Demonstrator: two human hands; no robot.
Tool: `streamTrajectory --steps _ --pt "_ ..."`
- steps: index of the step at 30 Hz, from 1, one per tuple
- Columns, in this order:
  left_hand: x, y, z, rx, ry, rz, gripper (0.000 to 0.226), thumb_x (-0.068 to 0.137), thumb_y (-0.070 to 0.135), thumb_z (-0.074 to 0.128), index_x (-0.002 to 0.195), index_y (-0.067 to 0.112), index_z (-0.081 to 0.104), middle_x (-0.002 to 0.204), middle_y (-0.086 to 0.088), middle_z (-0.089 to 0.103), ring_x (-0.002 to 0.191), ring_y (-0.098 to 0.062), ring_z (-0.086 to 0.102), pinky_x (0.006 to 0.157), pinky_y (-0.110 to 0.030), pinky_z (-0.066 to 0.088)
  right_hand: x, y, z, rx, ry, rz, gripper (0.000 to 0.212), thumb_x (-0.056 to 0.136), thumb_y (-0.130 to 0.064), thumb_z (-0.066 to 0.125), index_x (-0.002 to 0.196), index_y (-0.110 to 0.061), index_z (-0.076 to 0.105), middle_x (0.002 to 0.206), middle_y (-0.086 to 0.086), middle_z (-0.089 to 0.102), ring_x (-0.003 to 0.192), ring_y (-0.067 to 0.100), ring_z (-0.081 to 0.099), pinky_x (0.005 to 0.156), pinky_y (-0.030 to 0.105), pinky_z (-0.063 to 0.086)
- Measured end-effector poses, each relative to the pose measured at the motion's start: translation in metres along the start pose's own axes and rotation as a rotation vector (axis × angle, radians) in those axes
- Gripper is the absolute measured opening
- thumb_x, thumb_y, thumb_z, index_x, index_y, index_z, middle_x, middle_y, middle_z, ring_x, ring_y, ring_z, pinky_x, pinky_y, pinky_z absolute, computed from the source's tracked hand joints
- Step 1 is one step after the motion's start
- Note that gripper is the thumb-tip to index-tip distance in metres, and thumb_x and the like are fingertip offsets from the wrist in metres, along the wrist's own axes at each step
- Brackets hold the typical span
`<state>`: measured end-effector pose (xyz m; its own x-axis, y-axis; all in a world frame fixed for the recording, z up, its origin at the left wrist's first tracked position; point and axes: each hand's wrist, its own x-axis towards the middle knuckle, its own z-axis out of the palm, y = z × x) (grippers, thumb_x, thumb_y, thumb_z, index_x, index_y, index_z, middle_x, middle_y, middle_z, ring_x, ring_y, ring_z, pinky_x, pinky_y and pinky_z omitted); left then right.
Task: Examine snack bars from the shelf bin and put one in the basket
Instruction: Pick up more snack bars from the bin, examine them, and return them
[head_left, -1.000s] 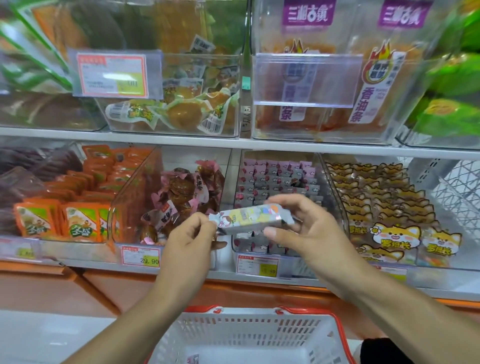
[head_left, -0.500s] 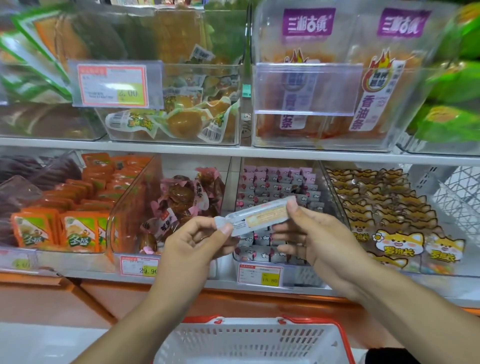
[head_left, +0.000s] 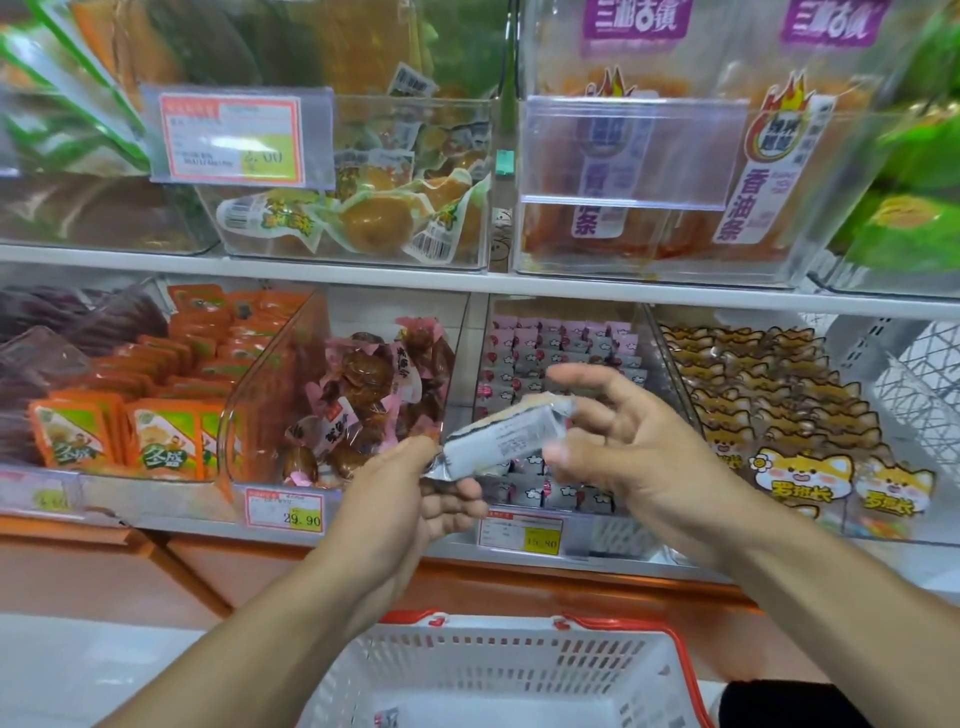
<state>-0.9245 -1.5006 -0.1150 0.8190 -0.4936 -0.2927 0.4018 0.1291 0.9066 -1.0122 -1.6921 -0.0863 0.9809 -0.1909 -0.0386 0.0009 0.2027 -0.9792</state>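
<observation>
Nearest the camera, a white basket with red handles sits low in view. Above it, the left hand pinches the crimped end of a snack bar, which slants up to the right. The right hand touches the bar's other end with thumb and a fingertip, its remaining fingers spread loose. Behind the hands stands the clear shelf bin of pink-and-grey bars, with a yellow price tag on the rail below it.
</observation>
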Motion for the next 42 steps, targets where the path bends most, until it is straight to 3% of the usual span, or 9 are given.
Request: streamTrajectory --steps 4,8,14,22,27,32,37,39,42 --pt "-0.001 -0.002 0.001 -0.039 -0.006 0.031 0.024 0.107 0.015 0.039 0.111 0.002 0.059 0.076 -0.020 0.073 0.069 -0.028 0.075 0.055 -0.027 0.058 0.000 0.003 0.001 -0.038 0.135 -0.071 0.041 0.069 -0.019 0.082 0.109 -0.020 0.073 0.105 0.009 0.076 0.089 0.022 0.073 0.076 0.029 0.060" --pt "0.001 -0.003 0.000 -0.036 -0.017 0.119 0.016 0.101 0.016 0.054 0.103 0.004 0.064 0.090 -0.024 0.075 0.086 -0.034 0.076 0.068 -0.028 0.061 0.005 0.003 -0.006 -0.019 0.266 0.013 0.055 0.066 -0.034 0.085 0.113 -0.010 0.071 0.106 0.012 0.077 0.093 0.025 0.075 0.080 0.028 0.061" --pt "0.002 -0.010 -0.003 0.136 0.029 0.114 0.019 0.098 0.017 0.061 0.081 0.011 0.067 0.070 -0.009 0.070 0.061 -0.013 0.069 0.052 -0.017 0.052 0.012 0.001 -0.012 0.229 0.227 0.172 0.040 0.073 -0.027 0.079 0.108 -0.007 0.076 0.108 0.014 0.077 0.094 0.022 0.074 0.079 0.029 0.063" --pt "0.005 -0.013 0.004 0.209 0.044 0.119 0.033 0.102 0.017 0.055 0.070 0.014 0.065 0.066 -0.008 0.066 0.052 -0.007 0.062 0.049 -0.014 0.048 0.020 0.009 -0.013 0.425 0.408 0.222 0.019 0.091 -0.002 0.066 0.109 0.003 0.069 0.099 0.017 0.078 0.097 0.024 0.075 0.072 0.026 0.063" --pt "0.008 -0.014 0.006 0.150 0.066 0.124 0.018 0.101 0.016 0.057 0.086 0.010 0.064 0.067 -0.007 0.070 0.060 -0.009 0.069 0.052 -0.015 0.051 0.022 0.001 -0.019 0.260 0.295 0.195 0.032 0.090 -0.010 0.070 0.117 0.006 0.063 0.106 0.018 0.076 0.105 0.027 0.073 0.085 0.031 0.061" --pt "0.012 -0.018 0.016 0.127 0.059 0.153 0.020 0.100 0.016 0.058 0.086 0.003 0.062 0.071 -0.012 0.073 0.070 -0.017 0.074 0.060 -0.017 0.056 0.025 -0.013 -0.031 0.205 0.165 0.079 0.051 0.072 -0.014 0.079 0.114 0.005 0.057 0.103 0.019 0.075 0.095 0.025 0.075 0.075 0.024 0.060" --pt "0.014 -0.017 0.031 0.134 -0.020 0.197 0.015 0.098 0.014 0.062 0.112 0.016 0.061 0.093 -0.007 0.078 0.084 -0.020 0.076 0.074 -0.025 0.061 0.044 -0.013 -0.044 -0.153 0.541 -0.221 0.031 0.071 -0.010 0.087 0.095 -0.010 0.067 0.089 0.000 0.078 0.087 0.015 0.075 0.071 0.022 0.058" --pt "0.014 -0.021 0.034 0.371 -0.052 0.325 0.025 0.095 0.021 0.066 0.117 0.030 0.058 0.095 0.004 0.077 0.085 -0.011 0.073 0.077 -0.026 0.059 0.054 -0.012 -0.058 -0.456 0.741 -0.357 0.020 0.078 -0.013 0.086 0.088 -0.011 0.068 0.082 0.001 0.075 0.077 0.016 0.071 0.066 0.029 0.056" --pt "0.013 -0.031 0.039 0.785 -0.094 0.536 0.031 0.095 0.031 0.066 0.120 0.045 0.053 0.104 0.027 0.068 0.100 0.004 0.063 0.086 -0.022 0.050 0.068 -0.010 -0.072 -0.747 0.725 -0.394 0.012 0.085 -0.016 0.080 0.093 -0.015 0.071 0.089 -0.004 0.072 0.083 0.008 0.069 0.076 0.024 0.058"
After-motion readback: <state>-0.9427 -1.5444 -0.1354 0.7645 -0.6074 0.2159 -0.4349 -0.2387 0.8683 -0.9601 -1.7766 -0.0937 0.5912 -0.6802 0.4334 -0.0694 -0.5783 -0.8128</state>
